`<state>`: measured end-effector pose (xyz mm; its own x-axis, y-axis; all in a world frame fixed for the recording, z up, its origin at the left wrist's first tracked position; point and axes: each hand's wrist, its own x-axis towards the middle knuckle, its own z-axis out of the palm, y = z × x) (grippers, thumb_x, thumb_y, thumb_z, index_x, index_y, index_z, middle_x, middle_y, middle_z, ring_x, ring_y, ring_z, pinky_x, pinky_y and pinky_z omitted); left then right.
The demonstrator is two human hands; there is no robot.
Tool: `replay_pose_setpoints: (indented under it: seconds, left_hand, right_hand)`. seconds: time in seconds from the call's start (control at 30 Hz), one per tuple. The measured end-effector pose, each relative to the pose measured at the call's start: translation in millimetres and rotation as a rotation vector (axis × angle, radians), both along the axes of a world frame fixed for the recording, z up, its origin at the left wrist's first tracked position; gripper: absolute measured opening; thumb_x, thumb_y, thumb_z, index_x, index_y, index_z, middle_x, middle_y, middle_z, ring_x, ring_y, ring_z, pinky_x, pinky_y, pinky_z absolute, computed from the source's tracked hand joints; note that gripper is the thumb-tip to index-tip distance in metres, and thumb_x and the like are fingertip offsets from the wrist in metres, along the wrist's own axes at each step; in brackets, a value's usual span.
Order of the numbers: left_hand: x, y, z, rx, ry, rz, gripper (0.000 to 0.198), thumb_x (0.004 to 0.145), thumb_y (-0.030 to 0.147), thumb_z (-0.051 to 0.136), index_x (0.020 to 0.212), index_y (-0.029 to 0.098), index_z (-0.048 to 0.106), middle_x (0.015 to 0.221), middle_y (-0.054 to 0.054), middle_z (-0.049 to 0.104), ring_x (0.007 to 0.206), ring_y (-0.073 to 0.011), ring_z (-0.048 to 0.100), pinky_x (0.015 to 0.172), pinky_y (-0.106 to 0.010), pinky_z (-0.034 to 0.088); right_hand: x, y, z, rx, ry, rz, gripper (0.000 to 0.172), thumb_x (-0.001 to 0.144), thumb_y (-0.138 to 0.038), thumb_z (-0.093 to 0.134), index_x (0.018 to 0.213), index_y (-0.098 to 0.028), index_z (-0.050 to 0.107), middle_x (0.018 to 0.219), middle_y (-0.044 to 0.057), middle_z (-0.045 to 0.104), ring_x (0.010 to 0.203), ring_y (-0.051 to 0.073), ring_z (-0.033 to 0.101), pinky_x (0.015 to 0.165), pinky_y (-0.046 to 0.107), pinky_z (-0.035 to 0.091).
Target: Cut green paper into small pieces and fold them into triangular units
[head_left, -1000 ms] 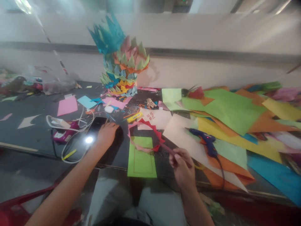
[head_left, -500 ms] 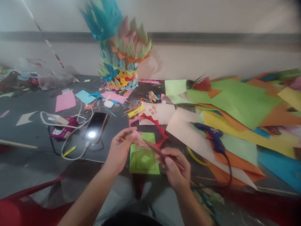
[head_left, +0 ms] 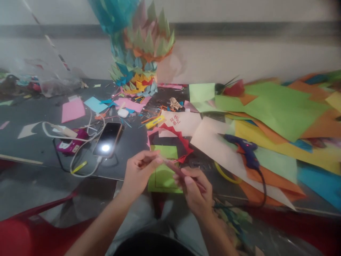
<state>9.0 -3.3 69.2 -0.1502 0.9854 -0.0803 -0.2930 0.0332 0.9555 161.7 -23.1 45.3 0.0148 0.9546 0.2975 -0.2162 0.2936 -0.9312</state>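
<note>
My left hand (head_left: 141, 170) is closed, thumb and finger pinching what looks like a small pink paper piece (head_left: 163, 159), mostly hidden. My right hand (head_left: 195, 186) grips a slim, tapered reddish-brown stick-like thing (head_left: 177, 170), its kind unclear; its tip reaches the left fingertips. Beneath both hands lies a green paper rectangle (head_left: 165, 180) with a thin dark outline drawn on it. Just behind them a red zigzag-edged paper strip (head_left: 183, 142) curves on the table, joined or next to a pink strip.
At left are a lit phone (head_left: 108, 140) on a white cable and a purple power adapter (head_left: 71, 142). A blue glue gun (head_left: 246, 151) rests on coloured sheets at right. Behind stands a tall folded-paper sculpture (head_left: 138, 64). A yellow cutter (head_left: 155, 122) lies mid-table; a red chair (head_left: 16, 234) is lower left.
My view has tilted down slightly. The pink piece, plainer before, is now mostly covered by my left fingers, and the reddish-brown thing's tip is closer to them.
</note>
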Motion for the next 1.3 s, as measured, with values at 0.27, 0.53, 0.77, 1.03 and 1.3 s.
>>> replay_pose_setpoints:
  seconds: [0.27, 0.53, 0.77, 1.03, 1.3]
  left_hand:
    - [-49.1, 32.2, -3.0, -0.028, 0.127, 0.237, 0.035, 0.064, 0.031, 0.076, 0.095, 0.016, 0.070, 0.080, -0.005, 0.073, 0.073, -0.0143, 0.066, 0.071, -0.026, 0.052]
    - [-54.1, 16.5, 10.7, -0.043, 0.390, 0.220, 0.028, 0.062, 0.030, 0.077, 0.085, 0.016, 0.071, 0.071, -0.005, 0.073, 0.061, -0.0132, 0.064, 0.050, -0.019, 0.049]
    - [-15.8, -19.4, 24.9, 0.192, 0.553, 0.155, 0.009, 0.070, 0.023, 0.072, 0.078, 0.022, 0.071, 0.071, 0.002, 0.072, 0.054, -0.0092, 0.062, 0.052, -0.018, 0.052]
    - [-13.1, -25.8, 35.4, 0.327, 0.557, -0.039, 0.010, 0.075, 0.019, 0.068, 0.084, 0.022, 0.066, 0.074, 0.002, 0.072, 0.055, -0.0090, 0.065, 0.051, -0.015, 0.053]
    - [-21.8, -20.7, 44.4, 0.417, 0.745, -0.276, 0.012, 0.079, 0.018, 0.060, 0.087, 0.023, 0.068, 0.085, -0.004, 0.072, 0.076, -0.0169, 0.067, 0.067, -0.024, 0.053]
  right_hand:
    - [5.5, 15.0, 4.7, 0.165, -0.615, 0.103, 0.036, 0.081, -0.025, 0.058, 0.116, -0.023, 0.053, 0.098, 0.007, 0.064, 0.078, 0.016, 0.061, 0.070, 0.028, 0.052]
    - [10.4, 24.9, 17.4, 0.196, -0.810, 0.039, 0.026, 0.085, -0.029, 0.055, 0.109, -0.021, 0.060, 0.102, 0.010, 0.065, 0.094, 0.021, 0.060, 0.081, 0.035, 0.050]
    - [-13.0, 8.3, 23.3, 0.066, -0.543, 0.196, 0.028, 0.091, -0.029, 0.045, 0.114, -0.022, 0.057, 0.097, 0.007, 0.069, 0.082, 0.016, 0.066, 0.074, 0.028, 0.054]
    - [-3.4, -1.4, 16.9, 0.096, -0.465, 0.078, 0.020, 0.088, -0.031, 0.050, 0.103, -0.023, 0.062, 0.091, 0.006, 0.070, 0.073, 0.016, 0.066, 0.066, 0.028, 0.055]
    - [14.8, -1.6, 24.7, 0.220, -0.641, 0.103, 0.023, 0.088, -0.021, 0.048, 0.107, -0.025, 0.060, 0.093, 0.005, 0.070, 0.078, 0.016, 0.066, 0.069, 0.025, 0.055]
